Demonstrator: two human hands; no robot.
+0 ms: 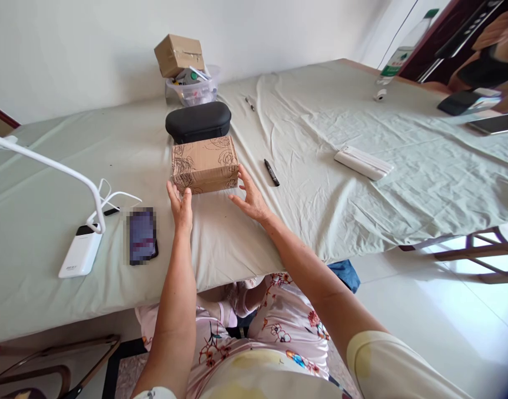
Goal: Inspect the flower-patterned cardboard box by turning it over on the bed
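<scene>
Brown cardboard box (204, 159) sits on the cloth-covered surface (227, 238), between both hands, just in front of a black case (198, 121). Left forearm (179, 282) runs almost straight forward; right forearm (312, 271) slants inward from lower right. Left hand (181, 207) at the box's near left corner, fingers pointing up and forward, thumb raised and apart. Right hand (250, 198) at the near right corner, fingers spread forward along that end, thumb stretched inward in front of the box. Both hands spread, not closed round anything; fingertips at or just beside the box ends, firm contact can't tell.

Box is shut, lying long side toward the person. Dark scribbled swirls, rose-like, on the top at left and far right; more on the front at both ends. Middle of the top mostly plain.

Marker (271, 172) lies right of the right hand, apart from it. Phone (142, 236), pixelated, left of the left forearm, near a white power bank (80, 252).
</scene>
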